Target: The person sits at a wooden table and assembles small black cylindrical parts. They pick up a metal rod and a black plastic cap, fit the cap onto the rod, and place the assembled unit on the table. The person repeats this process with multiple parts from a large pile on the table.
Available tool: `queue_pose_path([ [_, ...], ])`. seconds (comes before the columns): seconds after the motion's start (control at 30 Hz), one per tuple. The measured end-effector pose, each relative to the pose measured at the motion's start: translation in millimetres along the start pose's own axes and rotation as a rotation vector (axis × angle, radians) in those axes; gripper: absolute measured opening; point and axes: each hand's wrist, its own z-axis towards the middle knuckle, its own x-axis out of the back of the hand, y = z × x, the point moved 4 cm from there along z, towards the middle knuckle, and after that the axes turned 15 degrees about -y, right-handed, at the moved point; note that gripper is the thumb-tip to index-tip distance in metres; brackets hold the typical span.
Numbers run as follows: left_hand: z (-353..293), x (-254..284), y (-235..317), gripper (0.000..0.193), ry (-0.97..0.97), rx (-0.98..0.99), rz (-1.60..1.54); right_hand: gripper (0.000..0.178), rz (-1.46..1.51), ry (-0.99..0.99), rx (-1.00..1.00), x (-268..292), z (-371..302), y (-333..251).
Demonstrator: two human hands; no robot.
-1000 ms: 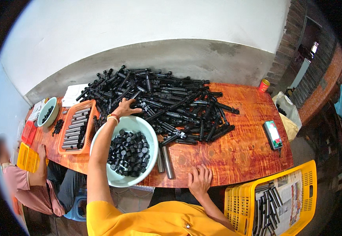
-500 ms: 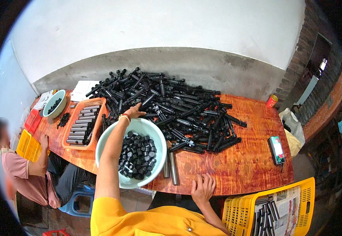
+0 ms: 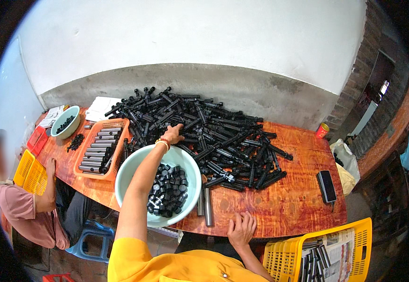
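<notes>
My left hand (image 3: pixel 173 134) reaches over the far rim of a pale green basin (image 3: pixel 125 170) to the near edge of a large heap of black rod-shaped parts (image 3: pixel 214 129). Its fingers are stretched toward the rods, and I see nothing held in them. Inside the basin lie many short black caps (image 3: pixel 170 188), partly hidden by my forearm. My right hand (image 3: pixel 242 230) rests open on the front edge of the wooden table (image 3: pixel 284 207), fingers lying on the wood. Two plain metal tubes (image 3: pixel 208 207) lie between the basin and my right hand.
An orange basket (image 3: pixel 102 176) of metal tubes stands left of the basin. Farther left are a smaller basin (image 3: pixel 75 123) and a seated person (image 3: pixel 26 202). On the right are a phone (image 3: pixel 326 186), a red can (image 3: pixel 322 130) and a yellow crate (image 3: pixel 364 249) holding dark tubes.
My left hand has moved slightly right along the heap, its fingers stretching farther out. The phone's screen has gone from lit to dark. My right hand stays on the table edge.
</notes>
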Motion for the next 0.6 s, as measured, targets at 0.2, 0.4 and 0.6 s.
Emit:
queue_pose_path([
  [0.2,15.9,-22.0,32.7,0.078,0.043,-0.004,-0.13,0.026,0.001,0.009,-0.001,-2.0,-1.5,2.3],
  [0.4,-2.1,-23.8,72.6,0.067,0.134,-0.073,0.046,0.028,0.007,0.003,0.008,-1.2,0.9,5.3],
  [0.6,-142.7,12.0,118.6,0.048,0.373,-0.532,-0.092,0.027,0.092,-0.048,-0.017,3.1,0.9,9.3],
])
